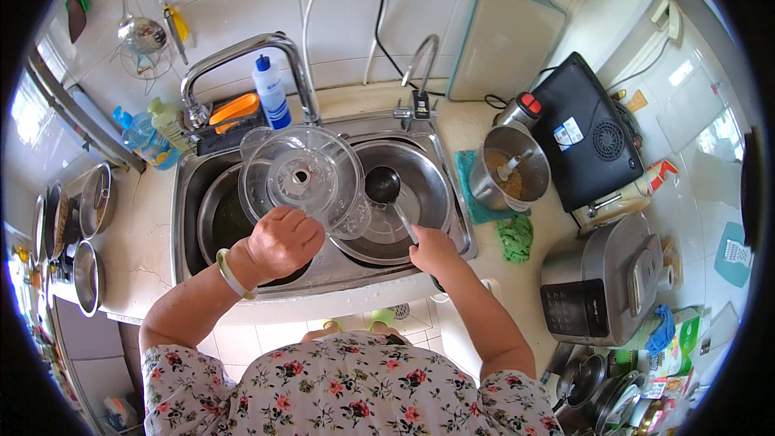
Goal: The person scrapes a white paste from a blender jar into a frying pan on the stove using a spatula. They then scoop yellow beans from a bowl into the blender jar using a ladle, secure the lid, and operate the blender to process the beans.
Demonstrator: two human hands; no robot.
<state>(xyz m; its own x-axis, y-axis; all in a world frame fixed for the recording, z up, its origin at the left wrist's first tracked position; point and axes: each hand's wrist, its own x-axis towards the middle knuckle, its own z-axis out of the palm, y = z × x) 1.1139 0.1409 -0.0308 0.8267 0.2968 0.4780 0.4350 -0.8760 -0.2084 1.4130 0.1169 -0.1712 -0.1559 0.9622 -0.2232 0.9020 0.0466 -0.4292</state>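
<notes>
My left hand (287, 243) is closed at the near rim of a clear plastic lid (327, 160) with a hole in its middle, and grips it. The lid hangs over the divider of a double steel sink (330, 269), tilted, with drops on it. My right hand (435, 249) holds the handle of a ladle (382, 185), whose dark bowl is over the right basin. A steel bowl (433, 194) sits in that basin, with some pale liquid in it. Another steel bowl (209, 218), holding dark liquid, is in the left basin, partly hidden by the lid and my left hand.
A large curved faucet (242, 42) and a small one (424, 54) rise behind the sink. At right stand a steel blender container (508, 163) with brownish food, a green cloth (514, 238) and a rice cooker (599, 278). Bottles (148, 139) and steel bowls (89, 278) are at left.
</notes>
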